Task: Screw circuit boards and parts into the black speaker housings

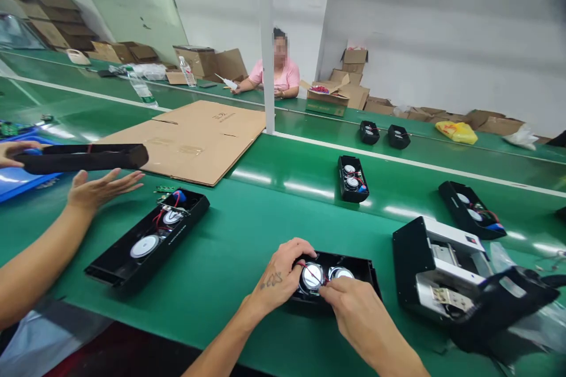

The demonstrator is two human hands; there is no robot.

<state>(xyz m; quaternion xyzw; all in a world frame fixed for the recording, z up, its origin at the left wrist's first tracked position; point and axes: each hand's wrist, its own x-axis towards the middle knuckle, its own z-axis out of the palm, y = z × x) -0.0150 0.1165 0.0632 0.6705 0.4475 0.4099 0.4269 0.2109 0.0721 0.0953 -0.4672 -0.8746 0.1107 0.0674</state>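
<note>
As hands (278, 277) (360, 312) hold speaker casing (356, 266) — machine (442, 262) beside

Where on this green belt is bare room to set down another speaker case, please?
The widest patch of green conveyor belt lies between the open speaker housing, the cardboard sheet and your left hand on the nearer housing. Crowded: beside your right hand, around the black-and-silver machine.
</note>
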